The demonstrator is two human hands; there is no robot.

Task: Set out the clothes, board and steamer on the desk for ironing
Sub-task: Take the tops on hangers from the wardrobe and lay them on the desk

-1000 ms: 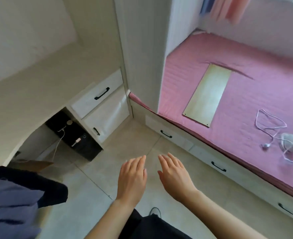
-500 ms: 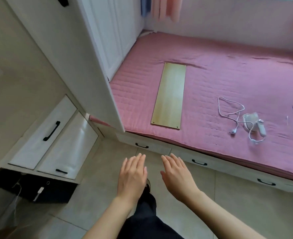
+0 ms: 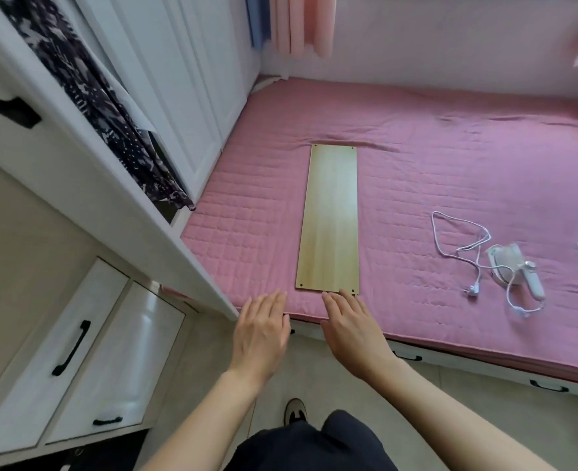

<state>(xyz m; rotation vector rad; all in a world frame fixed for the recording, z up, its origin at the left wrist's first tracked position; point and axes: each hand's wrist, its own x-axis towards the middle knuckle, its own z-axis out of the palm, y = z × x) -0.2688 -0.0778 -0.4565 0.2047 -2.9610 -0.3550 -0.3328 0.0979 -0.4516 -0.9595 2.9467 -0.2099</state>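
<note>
Hovering side by side low in the view, the left hand (image 3: 260,334) and the right hand (image 3: 352,331) were both flat and palm down, fingers straight and close together, gripping nothing. The right fingertips (image 3: 335,298) overlapped the near right corner of the wooden board (image 3: 330,219); whether they touched it could not be told. The left hand hung over the mattress edge at seven o'clock from the board. The board lay flat on the pink quilted mattress (image 3: 450,158), its long side running from twelve to six o'clock, with small holes at its corners. At three o'clock from the board, well apart from it, the white handheld steamer (image 3: 505,266) lay on the same mattress, its white cord (image 3: 457,239) looped loosely beside it and round it. Nothing lay between the hands and the board. At ten o'clock stood a white wardrobe (image 3: 185,79); in its open section a dark patterned garment (image 3: 104,107) hung, its hem close to the mattress corner. Pink curtains (image 3: 301,25) hung at twelve o'clock. At eight o'clock were white drawers (image 3: 77,355) with black handles, and more bed drawers (image 3: 549,385) sat under the mattress at four o'clock; all were closed, their contents hidden. One shoe (image 3: 295,411) showed on the tiled floor at six o'clock.
</note>
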